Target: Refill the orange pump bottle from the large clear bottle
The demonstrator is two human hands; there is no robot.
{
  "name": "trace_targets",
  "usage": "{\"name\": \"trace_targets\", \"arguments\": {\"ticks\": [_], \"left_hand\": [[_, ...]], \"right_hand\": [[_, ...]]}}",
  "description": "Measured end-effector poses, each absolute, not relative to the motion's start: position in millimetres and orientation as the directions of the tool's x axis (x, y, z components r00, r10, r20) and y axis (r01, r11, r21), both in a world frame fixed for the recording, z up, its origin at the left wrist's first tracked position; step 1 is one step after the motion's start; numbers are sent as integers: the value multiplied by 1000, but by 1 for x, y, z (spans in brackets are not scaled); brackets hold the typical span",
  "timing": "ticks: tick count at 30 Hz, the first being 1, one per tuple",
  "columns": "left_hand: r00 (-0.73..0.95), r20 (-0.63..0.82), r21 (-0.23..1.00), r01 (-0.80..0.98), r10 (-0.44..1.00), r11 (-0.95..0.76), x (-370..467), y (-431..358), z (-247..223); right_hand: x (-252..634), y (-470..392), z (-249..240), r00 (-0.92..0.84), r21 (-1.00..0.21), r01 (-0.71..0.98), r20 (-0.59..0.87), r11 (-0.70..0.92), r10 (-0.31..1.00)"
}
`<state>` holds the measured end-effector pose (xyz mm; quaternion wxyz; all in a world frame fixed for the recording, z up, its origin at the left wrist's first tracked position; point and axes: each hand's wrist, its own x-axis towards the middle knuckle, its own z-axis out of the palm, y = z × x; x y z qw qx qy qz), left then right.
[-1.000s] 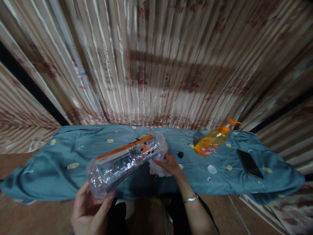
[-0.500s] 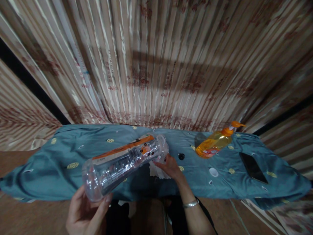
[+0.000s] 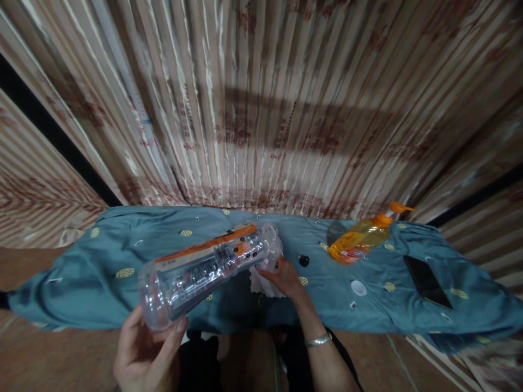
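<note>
A large clear plastic bottle (image 3: 212, 269) with an orange and white label lies tilted between my hands, its far end up and to the right. My left hand (image 3: 149, 345) grips the near end, with thumb and fingers on either side. At the far end, my right hand (image 3: 284, 277) has its fingers closed by the bottle's rim, holding a white cloth or tissue (image 3: 265, 286) that hangs below. Its fingertips are partly hidden behind the clear plastic. A silver bangle circles my right wrist.
Right of my right hand, a small black cap (image 3: 303, 261) and a white disc (image 3: 358, 288) lie on the teal cloth (image 3: 81, 283). Beyond are a pump bottle of orange liquid (image 3: 359, 239) and a black phone (image 3: 427, 281). A striped curtain (image 3: 261, 125) hangs behind.
The view has shifted slightly, so the table things appear a little further right. Both hands keep almost the same pose on the bottle and the white cloth.
</note>
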<state>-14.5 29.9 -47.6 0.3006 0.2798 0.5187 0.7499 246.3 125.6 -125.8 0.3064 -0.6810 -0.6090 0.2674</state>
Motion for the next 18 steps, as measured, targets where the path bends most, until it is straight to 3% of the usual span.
{"name": "trace_targets", "arguments": {"ticks": [18], "left_hand": [[-641, 94, 945, -182, 761, -270, -16, 30, -50]], "right_hand": [[247, 123, -122, 110, -730, 680, 10, -68, 994]]}}
